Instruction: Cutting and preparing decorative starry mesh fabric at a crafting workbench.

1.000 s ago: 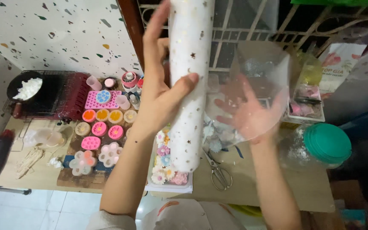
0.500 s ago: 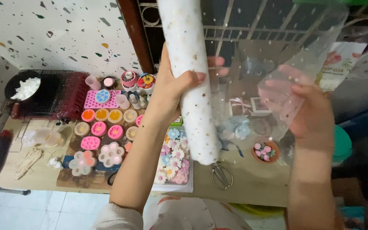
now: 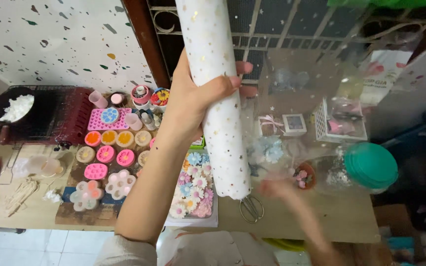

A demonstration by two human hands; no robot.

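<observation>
From the head camera I see my left hand (image 3: 200, 101) raised above the table, fingers and thumb wrapped firmly around a tall white roll of sheer fabric speckled with gold stars (image 3: 218, 93). The roll stands nearly upright, its top running out of the frame and its lower end hanging just above a pair of scissors with gold handles (image 3: 251, 209) lying on the wooden tabletop (image 3: 336, 221). A sheet of the same see-through starred fabric (image 3: 311, 98) spreads to the right of the roll, veiling the things behind it. My right hand (image 3: 277, 189) is low at the table edge, near the scissors, and blurred; I cannot tell how far open it is, though it may be pinching the sheet's lower edge. Below my left forearm sits a flat tray of pastel flower-shaped pieces (image 3: 193, 192). To the left lie round orange and pink moulds (image 3: 107, 148). On the right a clear jar with a teal lid (image 3: 368, 167) lies on its side.
</observation>
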